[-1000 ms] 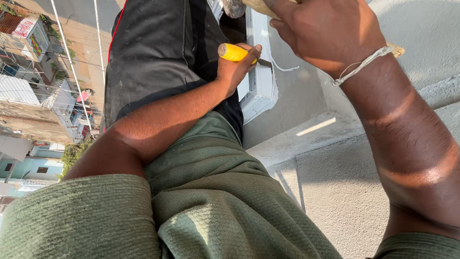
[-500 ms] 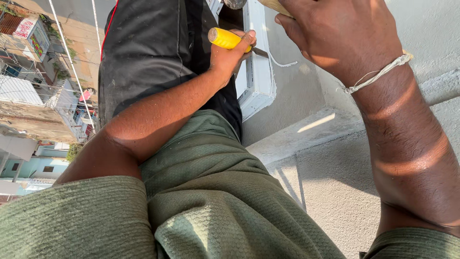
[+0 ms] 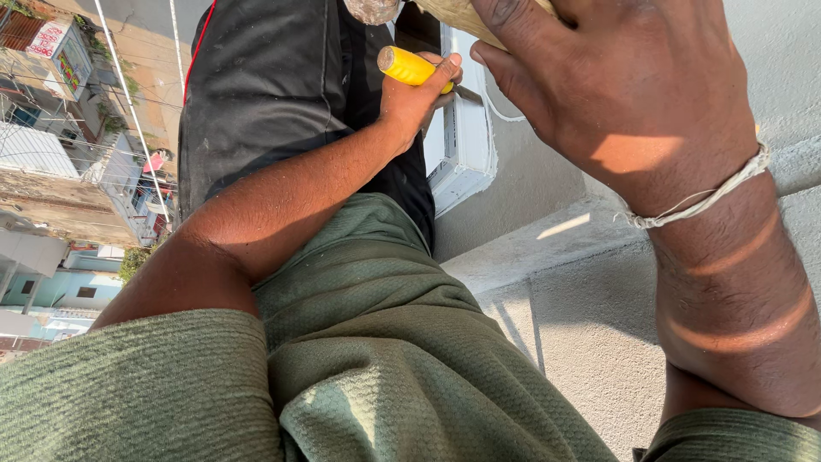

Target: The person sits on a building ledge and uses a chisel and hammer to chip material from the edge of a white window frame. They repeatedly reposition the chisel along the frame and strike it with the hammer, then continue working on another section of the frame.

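Left hand [image 3: 419,90] clenched round yellow tool handle [image 3: 409,66]; dark shaft pointed at white unit [image 3: 466,137] fixed on wall. Right hand [image 3: 624,85] close to camera, fingers pressed on tan object [image 3: 457,15] at top edge, mostly cut off; grip cannot be told. String bracelet [image 3: 701,198] worn on right wrist. Grey ledge [image 3: 547,248] seen below unit. Buildings [image 3: 60,162] seen far below at left.

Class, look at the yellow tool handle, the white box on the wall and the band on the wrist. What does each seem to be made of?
Tool handle, in the left hand: probably smooth moulded plastic, glossy yellow.
White box: looks like painted metal or hard plastic; flat panels, crisp edges.
Wrist band on the right hand: seemingly pale twisted thread with frayed strands.
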Demonstrator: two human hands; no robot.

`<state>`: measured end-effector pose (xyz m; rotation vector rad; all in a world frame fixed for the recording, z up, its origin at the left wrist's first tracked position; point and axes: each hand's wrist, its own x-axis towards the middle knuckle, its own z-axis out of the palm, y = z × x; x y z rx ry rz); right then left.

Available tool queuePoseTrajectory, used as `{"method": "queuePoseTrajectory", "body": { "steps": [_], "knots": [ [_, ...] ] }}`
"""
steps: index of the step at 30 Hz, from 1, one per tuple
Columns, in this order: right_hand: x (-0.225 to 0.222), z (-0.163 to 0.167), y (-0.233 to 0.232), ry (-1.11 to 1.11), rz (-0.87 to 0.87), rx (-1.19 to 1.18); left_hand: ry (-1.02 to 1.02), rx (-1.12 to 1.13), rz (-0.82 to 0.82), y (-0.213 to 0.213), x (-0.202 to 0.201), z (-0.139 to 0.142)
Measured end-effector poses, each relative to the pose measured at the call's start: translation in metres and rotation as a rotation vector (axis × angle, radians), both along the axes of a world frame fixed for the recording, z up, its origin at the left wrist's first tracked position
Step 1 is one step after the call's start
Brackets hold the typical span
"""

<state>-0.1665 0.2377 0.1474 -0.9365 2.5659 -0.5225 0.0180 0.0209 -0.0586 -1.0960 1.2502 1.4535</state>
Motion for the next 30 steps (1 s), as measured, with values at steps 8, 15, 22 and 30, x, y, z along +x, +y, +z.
{"method": "queuePoseTrajectory", "body": {
  "steps": [8, 15, 22, 30],
  "knots": [
    [-0.003, 0.010, -0.006, 0.001, -0.014, -0.002, 0.067, 0.030, 0.031, 0.004, 0.006, -0.001],
    [-0.002, 0.009, -0.018, -0.021, -0.019, 0.015, 0.125, -0.031, 0.084, 0.007, 0.017, -0.011],
    [0.004, 0.006, -0.016, -0.015, -0.019, 0.010, 0.057, -0.021, 0.142, 0.003, 0.028, -0.023],
    [-0.005, 0.015, -0.024, -0.026, -0.030, 0.011, 0.013, -0.077, 0.152, 0.002, 0.034, -0.033]
  ]
}}
